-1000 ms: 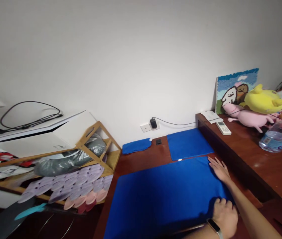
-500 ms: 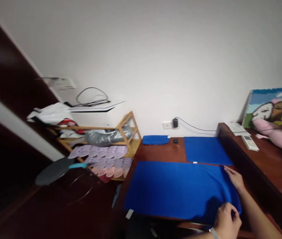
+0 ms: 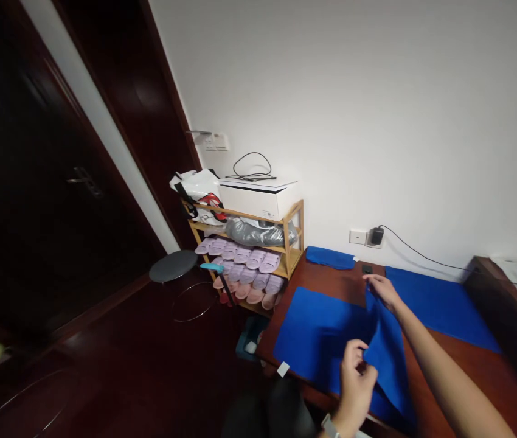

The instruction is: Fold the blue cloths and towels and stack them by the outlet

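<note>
A large blue cloth (image 3: 315, 331) lies on the reddish-brown table (image 3: 265, 350), its right part lifted and folding over toward the left. My left hand (image 3: 356, 377), with a band at the wrist, pinches the near corner of the lifted part. Farther back, my right hand (image 3: 382, 292) pinches the far corner of the same cloth. A white tag (image 3: 283, 368) sticks out at the cloth's near left corner. Behind lie a small folded blue cloth (image 3: 330, 258) at the wall and another flat blue cloth (image 3: 441, 307) to the right.
Left of the table stands a wooden rack (image 3: 294, 243) with slippers (image 3: 253, 258), a white box (image 3: 258, 198) and a bag. A round stool (image 3: 173, 266) is near the door. A black plug (image 3: 378, 235) with a cable sits in the wall socket.
Both hands have moved left, bringing the cloth's right edge up and over toward the left. The view has turned left, showing more of the rack and door.
</note>
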Available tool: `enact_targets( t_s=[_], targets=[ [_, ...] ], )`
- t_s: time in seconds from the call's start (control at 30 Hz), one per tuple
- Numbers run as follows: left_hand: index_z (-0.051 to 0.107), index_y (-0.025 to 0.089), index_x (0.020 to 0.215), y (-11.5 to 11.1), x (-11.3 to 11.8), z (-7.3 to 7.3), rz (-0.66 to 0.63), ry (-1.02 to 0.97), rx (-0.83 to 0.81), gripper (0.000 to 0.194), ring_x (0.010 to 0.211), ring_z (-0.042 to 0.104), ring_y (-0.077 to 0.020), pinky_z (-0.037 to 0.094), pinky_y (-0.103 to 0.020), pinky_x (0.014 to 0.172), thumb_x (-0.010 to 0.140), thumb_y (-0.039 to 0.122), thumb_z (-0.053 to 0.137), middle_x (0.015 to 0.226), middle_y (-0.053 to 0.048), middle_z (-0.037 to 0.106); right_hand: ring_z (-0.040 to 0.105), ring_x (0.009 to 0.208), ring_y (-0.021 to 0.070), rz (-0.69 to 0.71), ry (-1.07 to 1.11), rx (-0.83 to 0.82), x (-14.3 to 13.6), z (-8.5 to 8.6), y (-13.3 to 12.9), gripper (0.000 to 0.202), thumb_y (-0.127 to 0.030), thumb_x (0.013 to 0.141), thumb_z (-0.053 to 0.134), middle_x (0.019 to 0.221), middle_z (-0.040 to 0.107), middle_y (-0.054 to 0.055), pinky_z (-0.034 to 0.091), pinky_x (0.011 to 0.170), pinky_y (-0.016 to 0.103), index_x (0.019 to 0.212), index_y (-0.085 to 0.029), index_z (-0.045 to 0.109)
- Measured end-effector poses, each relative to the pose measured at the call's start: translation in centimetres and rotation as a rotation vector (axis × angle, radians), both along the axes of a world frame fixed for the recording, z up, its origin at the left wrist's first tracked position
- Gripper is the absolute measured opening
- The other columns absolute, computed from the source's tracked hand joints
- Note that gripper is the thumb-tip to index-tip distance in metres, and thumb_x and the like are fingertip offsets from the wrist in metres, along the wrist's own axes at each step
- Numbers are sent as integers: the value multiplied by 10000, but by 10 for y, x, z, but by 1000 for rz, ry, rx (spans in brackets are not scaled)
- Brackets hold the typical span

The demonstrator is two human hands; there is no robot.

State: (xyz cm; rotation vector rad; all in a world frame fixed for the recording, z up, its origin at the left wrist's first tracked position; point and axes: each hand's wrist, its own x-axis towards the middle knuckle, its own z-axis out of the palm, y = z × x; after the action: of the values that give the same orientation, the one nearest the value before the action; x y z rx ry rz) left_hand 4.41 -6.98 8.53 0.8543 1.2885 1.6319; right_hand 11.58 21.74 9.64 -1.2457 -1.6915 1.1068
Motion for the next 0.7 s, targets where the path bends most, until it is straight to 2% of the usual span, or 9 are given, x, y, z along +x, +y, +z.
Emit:
enact_targets(
  t_s=[0.1, 0.17, 0.23, 0.3, 0.4, 0.5, 0.6, 0.7],
  targets=[
    [629, 241, 1149, -16, -64, -15, 206, 25, -30, 415, 663, 588, -140, 489, -242, 580, 737, 277, 669, 869, 8, 620, 714, 701, 164, 171, -63, -8, -104, 1, -1, 324, -424, 863, 627, 860, 767, 59, 593, 703, 289, 1021, -170, 750],
    [649, 252, 1114, -27, -110, -29, 350, 179, -81, 366, 719, 631, -169, 539, -275, 636, 752, 304, 633, 931, -17, 657, 718, 722, 165, 269, -141, -7, -167, -6, -7, 241, -363, 884, 642, 801, 757, 31, 588, 730, 285, 999, -181, 749],
    [672, 256, 1014, -40, -154, -46, 420, 421, -168, 243, 829, 678, -209, 567, -328, 772, 794, 304, 580, 952, -38, 696, 722, 765, 181, 354, -240, -1, -216, -19, -16, 175, -328, 903, 655, 752, 747, 18, 581, 775, 300, 947, -188, 750],
    [682, 259, 914, -52, -188, -64, 409, 651, -300, 171, 914, 703, -243, 553, -378, 877, 847, 283, 527, 930, -49, 728, 723, 841, 193, 423, -341, 18, -246, -36, -26, 143, -326, 913, 688, 807, 761, 19, 574, 849, 337, 903, -193, 741],
    [687, 257, 845, -64, -216, -91, 382, 865, -480, 212, 913, 720, -266, 542, -401, 878, 909, 257, 485, 875, -55, 742, 711, 986, 208, 494, -474, 70, -262, -60, -36, 115, -302, 899, 726, 997, 777, 45, 539, 977, 401, 928, -191, 736],
    [698, 258, 899, -67, -221, -109, 405, 968, -523, 231, 926, 726, -265, 543, -389, 868, 939, 239, 472, 888, -56, 744, 665, 1178, 238, 518, -570, 132, -260, -78, -36, 179, -216, 881, 678, 1176, 760, 95, 466, 1087, 379, 1042, -197, 756],
    [709, 234, 1056, -65, -220, -115, 463, 1023, -536, 273, 1051, 709, -289, 532, -416, 953, 986, 284, 449, 1064, -93, 757, 598, 1305, 262, 501, -643, 167, -257, -89, -34, 311, -227, 903, 634, 1370, 680, 135, 416, 1135, 362, 1198, -195, 727],
    [698, 194, 1176, -64, -223, -115, 489, 1049, -599, 375, 1115, 682, -303, 522, -422, 983, 1046, 341, 379, 1156, -131, 732, 592, 1305, 274, 471, -711, 167, -259, -93, -34, 308, -280, 938, 609, 1416, 636, 148, 428, 1109, 365, 1221, -203, 701]
  ],
)
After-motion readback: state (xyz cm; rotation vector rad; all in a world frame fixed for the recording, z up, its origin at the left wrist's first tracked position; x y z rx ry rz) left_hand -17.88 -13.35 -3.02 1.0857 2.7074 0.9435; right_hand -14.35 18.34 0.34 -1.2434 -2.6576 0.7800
